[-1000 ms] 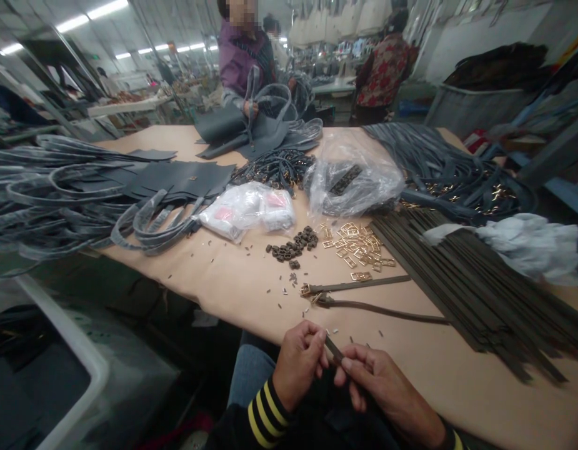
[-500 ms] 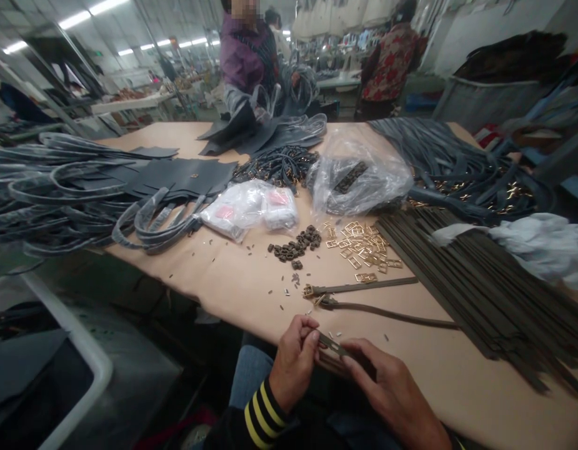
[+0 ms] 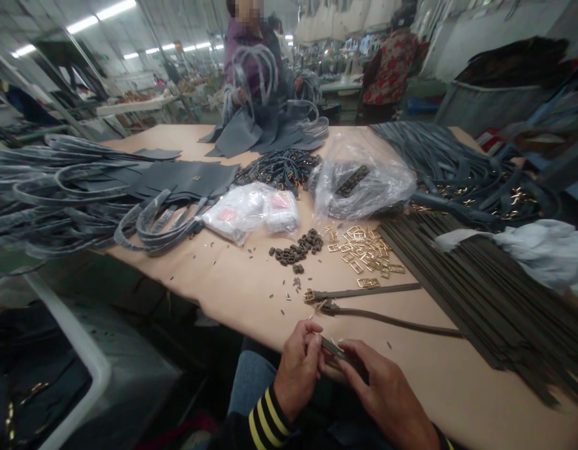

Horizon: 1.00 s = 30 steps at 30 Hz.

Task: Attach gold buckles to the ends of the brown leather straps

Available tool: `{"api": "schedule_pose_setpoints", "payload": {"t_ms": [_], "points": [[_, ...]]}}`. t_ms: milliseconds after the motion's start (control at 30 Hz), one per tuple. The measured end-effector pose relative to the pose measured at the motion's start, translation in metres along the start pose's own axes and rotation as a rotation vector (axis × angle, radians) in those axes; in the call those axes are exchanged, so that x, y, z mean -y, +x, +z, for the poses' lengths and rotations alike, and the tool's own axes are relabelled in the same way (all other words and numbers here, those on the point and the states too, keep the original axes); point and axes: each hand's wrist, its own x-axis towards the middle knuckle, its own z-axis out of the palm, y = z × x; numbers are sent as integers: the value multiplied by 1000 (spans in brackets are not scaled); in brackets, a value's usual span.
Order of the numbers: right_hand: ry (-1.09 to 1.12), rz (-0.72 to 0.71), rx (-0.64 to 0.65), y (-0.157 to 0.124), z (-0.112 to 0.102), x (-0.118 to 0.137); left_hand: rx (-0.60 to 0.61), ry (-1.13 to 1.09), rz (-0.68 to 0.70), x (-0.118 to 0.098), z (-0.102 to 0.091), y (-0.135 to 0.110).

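Observation:
Between my two hands, at the table's near edge, runs a dark olive strap (image 3: 333,347). My left hand (image 3: 298,359) pinches one end of it, fingers closed. The thumb and fingers of my right hand (image 3: 380,384) grip it a short way along; part of the strap is hidden by that hand. Just beyond lie two similar straps, an upper one (image 3: 368,291) with a gold buckle (image 3: 309,296) at its left end and a lower curved one (image 3: 401,320). Small metal pieces (image 3: 289,297) are scattered near them.
Gold buckles (image 3: 358,250) and dark keeper loops (image 3: 295,250) lie in piles. Olive straps (image 3: 462,294) are stacked at right, grey-blue pieces with handles (image 3: 176,178) at left. A plastic bag (image 3: 363,181) sits mid-table. A bin (image 3: 89,350) stands lower left; a co-worker (image 3: 255,69) is opposite.
The strap in my hands has tilted slightly, and its slot shows less. My hands have barely moved. Across the table, the co-worker has lifted a piece with looped handles.

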Motion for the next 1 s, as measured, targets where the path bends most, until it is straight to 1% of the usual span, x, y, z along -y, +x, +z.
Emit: {"api": "schedule_pose_setpoints", "payload": {"t_ms": [67,100,167,267,333,367,400,467,500,533,567,633,700,800,900,967,1000], "points": [[-48,-46,-22,2,3,-1,19,-30,-22,1,2,1],[-63,-49,-3,4,3,-1,28,-38,-30,1,2,2],[-47,-18,82,7,1,2,42,-29,-35,-1,1,2],[92,52,269,13,-7,7,94,11,-39,-7,-5,5],[178,93,327,19,-10,9,151,92,-11,-14,-14,12],[201,108,328,22,-11,8,153,176,37,-18,-20,18],[215,119,314,26,-11,7,120,290,105,-22,-26,26],[236,127,281,33,-9,2,-19,542,267,-30,-39,48],[251,127,272,36,-8,0,-88,658,331,-34,-45,60],[266,133,266,38,-7,-2,-132,754,371,-36,-50,73],[279,144,267,40,-5,-4,-144,828,388,-38,-53,84],[304,160,271,41,-4,-5,-118,916,386,-39,-56,103],[330,176,274,41,-3,-5,-93,927,362,-37,-55,113],[341,182,270,42,-4,-4,-101,855,341,-34,-56,117],[329,164,248,42,-5,-2,-139,710,313,-34,-62,111],[332,144,227,42,-7,-1,-121,588,269,-35,-65,101],[332,138,222,41,-7,0,-93,457,229,-36,-65,94]]}}
